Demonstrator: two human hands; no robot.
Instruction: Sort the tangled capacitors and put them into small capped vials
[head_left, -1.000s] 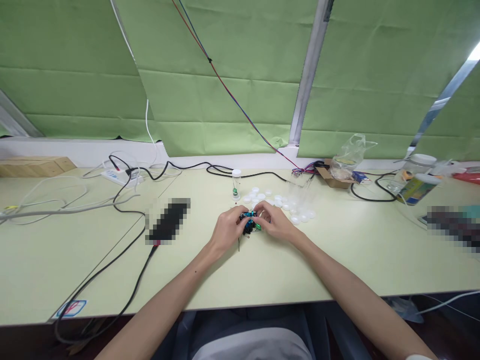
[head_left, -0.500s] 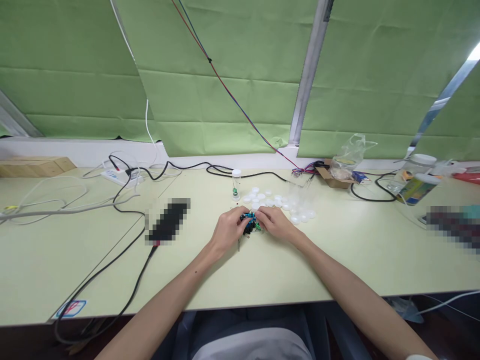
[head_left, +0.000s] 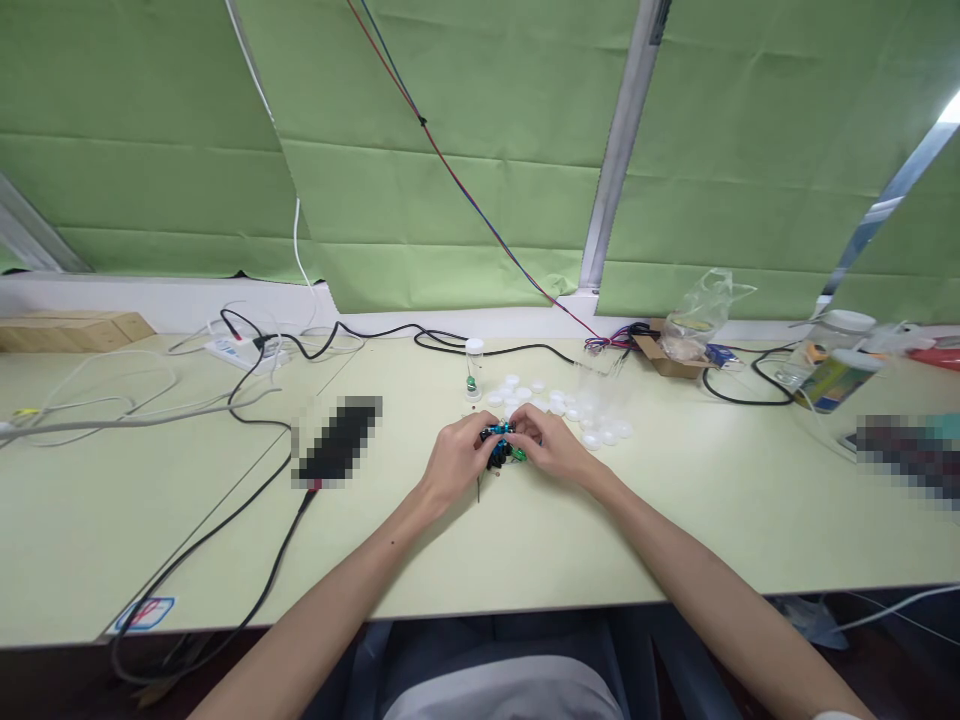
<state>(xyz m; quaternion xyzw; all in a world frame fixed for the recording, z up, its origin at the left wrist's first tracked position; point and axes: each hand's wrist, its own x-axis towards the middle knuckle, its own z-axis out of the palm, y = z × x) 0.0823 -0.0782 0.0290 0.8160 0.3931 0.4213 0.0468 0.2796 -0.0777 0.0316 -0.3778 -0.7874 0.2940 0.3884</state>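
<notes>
My left hand (head_left: 459, 452) is closed, thumb and fingers pinching a small blue-and-black piece (head_left: 496, 431), which looks like an electronic component. From the other side, my right hand (head_left: 553, 445) has its thumb and bent fingers closed at that piece's right end. Below the fingertips lies a small pile of black, blue and green parts (head_left: 497, 457), partly hidden by the hands. Just beyond stands a clear tube (head_left: 473, 370) with a white cap and green bits inside. White round caps (head_left: 559, 400) are scattered behind my right hand.
Clear empty tubes (head_left: 600, 385) lie among the caps. A black phone-like object (head_left: 339, 440), blurred out, is at left with a cable (head_left: 281, 560). At the back right are an open cardboard box (head_left: 671, 358) and a labelled container (head_left: 836, 380). A power strip (head_left: 244, 352) sits back left.
My right fingers have shifted slightly and curled at the piece's right end, so more of it shows between the hands. My left hand stays nearly still.
</notes>
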